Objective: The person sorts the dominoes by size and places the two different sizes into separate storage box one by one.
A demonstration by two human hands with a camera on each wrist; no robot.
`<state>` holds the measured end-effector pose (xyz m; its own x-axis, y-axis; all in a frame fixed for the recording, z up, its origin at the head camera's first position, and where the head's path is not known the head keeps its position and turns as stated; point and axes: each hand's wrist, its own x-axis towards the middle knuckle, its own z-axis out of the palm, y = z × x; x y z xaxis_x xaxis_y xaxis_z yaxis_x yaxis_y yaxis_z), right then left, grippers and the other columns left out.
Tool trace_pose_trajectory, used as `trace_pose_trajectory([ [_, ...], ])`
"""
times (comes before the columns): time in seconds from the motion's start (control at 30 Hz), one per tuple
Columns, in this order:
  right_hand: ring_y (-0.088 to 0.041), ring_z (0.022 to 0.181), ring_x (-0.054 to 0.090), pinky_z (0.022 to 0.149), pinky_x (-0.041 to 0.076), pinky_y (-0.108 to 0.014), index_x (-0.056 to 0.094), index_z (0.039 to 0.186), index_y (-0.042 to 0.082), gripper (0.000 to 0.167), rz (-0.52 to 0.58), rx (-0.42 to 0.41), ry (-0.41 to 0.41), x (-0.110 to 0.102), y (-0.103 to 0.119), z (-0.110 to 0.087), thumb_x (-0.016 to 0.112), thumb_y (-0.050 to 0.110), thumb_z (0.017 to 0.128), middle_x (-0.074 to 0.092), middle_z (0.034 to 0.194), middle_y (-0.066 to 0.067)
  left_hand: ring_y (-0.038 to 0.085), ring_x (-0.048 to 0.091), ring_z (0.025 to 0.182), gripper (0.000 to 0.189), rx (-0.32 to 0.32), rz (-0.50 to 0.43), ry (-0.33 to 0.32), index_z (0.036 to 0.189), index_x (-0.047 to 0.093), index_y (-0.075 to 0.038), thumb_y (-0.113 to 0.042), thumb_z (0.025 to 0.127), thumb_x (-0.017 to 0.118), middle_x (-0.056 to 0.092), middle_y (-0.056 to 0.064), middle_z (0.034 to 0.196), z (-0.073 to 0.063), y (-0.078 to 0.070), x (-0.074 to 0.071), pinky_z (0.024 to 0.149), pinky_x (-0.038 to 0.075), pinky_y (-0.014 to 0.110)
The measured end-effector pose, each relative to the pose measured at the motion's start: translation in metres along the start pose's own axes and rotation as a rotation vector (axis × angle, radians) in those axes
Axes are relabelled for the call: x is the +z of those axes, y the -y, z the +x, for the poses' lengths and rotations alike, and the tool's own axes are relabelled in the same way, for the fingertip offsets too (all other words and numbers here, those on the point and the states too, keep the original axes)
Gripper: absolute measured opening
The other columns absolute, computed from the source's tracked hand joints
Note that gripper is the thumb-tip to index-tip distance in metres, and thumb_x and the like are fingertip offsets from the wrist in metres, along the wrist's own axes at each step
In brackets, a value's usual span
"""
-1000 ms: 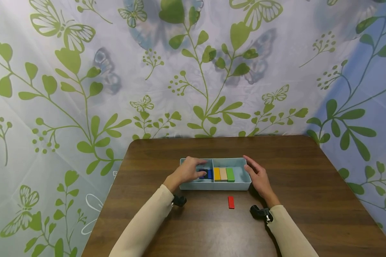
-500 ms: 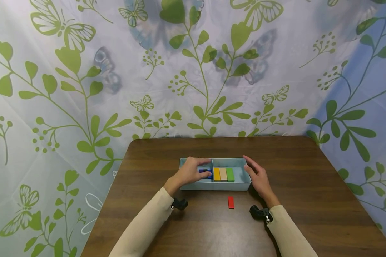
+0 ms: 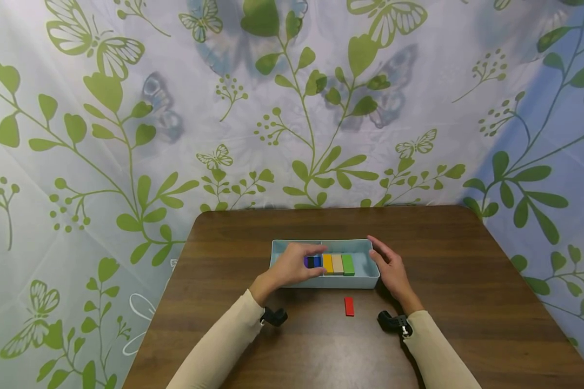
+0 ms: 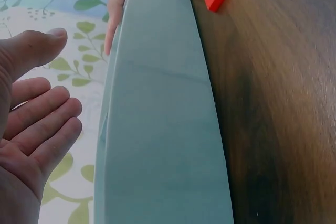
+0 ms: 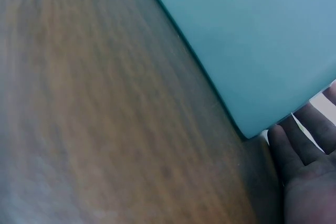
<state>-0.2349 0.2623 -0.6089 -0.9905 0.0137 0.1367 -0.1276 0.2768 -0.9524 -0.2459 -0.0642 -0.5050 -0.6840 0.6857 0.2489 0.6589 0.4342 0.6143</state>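
A long pale blue two-compartment box (image 3: 350, 282) lies across the table. Its right compartment holds a yellow block (image 3: 327, 263), a beige block (image 3: 338, 263) and a green block (image 3: 348, 265) side by side. Across the divider are a blue block (image 3: 318, 262), a black block (image 3: 310, 262) and a purple one, partly hidden. Over the left compartment hovers my left hand (image 3: 292, 266), thumb and fingers apart around these blocks in the head view; nothing shows in its grasp in the left wrist view. My right hand (image 3: 395, 273) stays at the box's right end, fingers extended along it.
A red block (image 3: 349, 306) lies on the brown wooden table (image 3: 321, 351) in front of the box. Behind the table hangs a leaf-and-butterfly patterned cloth (image 3: 282, 135). Each wrist wears a black camera mount, such as the right mount (image 3: 393, 322).
My left hand has shifted right over the left compartment towards the divider, its fingertips now over it. The right hand and the red block have stayed put.
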Motion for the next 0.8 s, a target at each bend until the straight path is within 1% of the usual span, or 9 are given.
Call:
trace_pose_trajectory([
  [0.1, -0.035, 0.162, 0.039, 0.13, 0.029, -0.067, 0.05, 0.166, 0.025, 0.052, 0.002, -0.006, -0.001, 0.0, -0.001, 0.0, 0.057, 0.036, 0.116, 0.044, 0.174, -0.008, 0.027, 0.075, 0.127, 0.056, 0.011, -0.002, 0.008, 0.146, 0.069, -0.004, -0.023, 0.096, 0.087, 0.074, 0.013, 0.144, 0.0, -0.005, 0.001, 0.108, 0.061, 0.042],
  [0.17, -0.034, 0.162, 0.039, 0.131, 0.029, -0.067, 0.051, 0.166, 0.026, 0.052, 0.003, -0.008, -0.002, 0.001, -0.001, 0.0, 0.057, 0.037, 0.116, 0.045, 0.174, -0.008, 0.023, 0.072, 0.132, 0.056, 0.008, 0.003, 0.018, 0.147, 0.069, -0.005, -0.025, 0.097, 0.086, 0.073, 0.01, 0.146, -0.001, -0.008, 0.002, 0.112, 0.058, 0.037],
  [0.23, -0.034, 0.162, 0.039, 0.131, 0.029, -0.067, 0.051, 0.166, 0.025, 0.052, 0.003, -0.009, -0.001, 0.0, -0.002, 0.0, 0.057, 0.037, 0.116, 0.044, 0.174, -0.008, 0.021, 0.071, 0.134, 0.057, -0.003, -0.002, 0.03, 0.148, 0.068, -0.007, -0.026, 0.098, 0.086, 0.072, 0.008, 0.147, -0.002, -0.011, 0.003, 0.114, 0.056, 0.036],
  [0.37, -0.034, 0.162, 0.039, 0.131, 0.029, -0.067, 0.051, 0.166, 0.025, 0.052, 0.008, -0.013, 0.0, 0.001, -0.001, -0.001, 0.057, 0.038, 0.116, 0.045, 0.174, -0.007, 0.017, 0.07, 0.135, 0.056, -0.014, -0.019, 0.035, 0.149, 0.068, -0.009, -0.028, 0.099, 0.084, 0.072, 0.005, 0.148, -0.005, -0.015, 0.006, 0.115, 0.055, 0.035],
  [0.5, -0.034, 0.161, 0.04, 0.13, 0.029, -0.067, 0.051, 0.166, 0.025, 0.052, 0.007, -0.013, 0.0, 0.001, -0.001, -0.001, 0.057, 0.038, 0.115, 0.045, 0.174, -0.007, 0.015, 0.07, 0.134, 0.055, 0.007, -0.034, 0.023, 0.149, 0.069, -0.011, -0.029, 0.099, 0.084, 0.073, 0.004, 0.147, -0.006, -0.019, 0.01, 0.114, 0.055, 0.032],
  [0.67, -0.031, 0.16, 0.042, 0.13, 0.032, -0.063, 0.051, 0.165, 0.026, 0.052, -0.005, -0.005, 0.002, 0.0, -0.001, -0.001, 0.057, 0.039, 0.115, 0.046, 0.173, -0.006, 0.023, 0.073, 0.132, 0.057, 0.053, -0.068, 0.011, 0.149, 0.069, -0.009, -0.027, 0.097, 0.086, 0.073, 0.007, 0.146, -0.007, -0.019, 0.017, 0.111, 0.056, 0.029],
  [0.8, -0.03, 0.16, 0.042, 0.13, 0.032, -0.06, 0.051, 0.165, 0.028, 0.052, -0.008, -0.002, 0.003, 0.0, 0.0, -0.001, 0.057, 0.041, 0.115, 0.046, 0.173, -0.005, 0.021, 0.073, 0.131, 0.06, 0.071, -0.059, 0.011, 0.149, 0.068, -0.007, -0.026, 0.096, 0.088, 0.072, 0.007, 0.147, -0.007, -0.02, 0.022, 0.11, 0.056, 0.027],
])
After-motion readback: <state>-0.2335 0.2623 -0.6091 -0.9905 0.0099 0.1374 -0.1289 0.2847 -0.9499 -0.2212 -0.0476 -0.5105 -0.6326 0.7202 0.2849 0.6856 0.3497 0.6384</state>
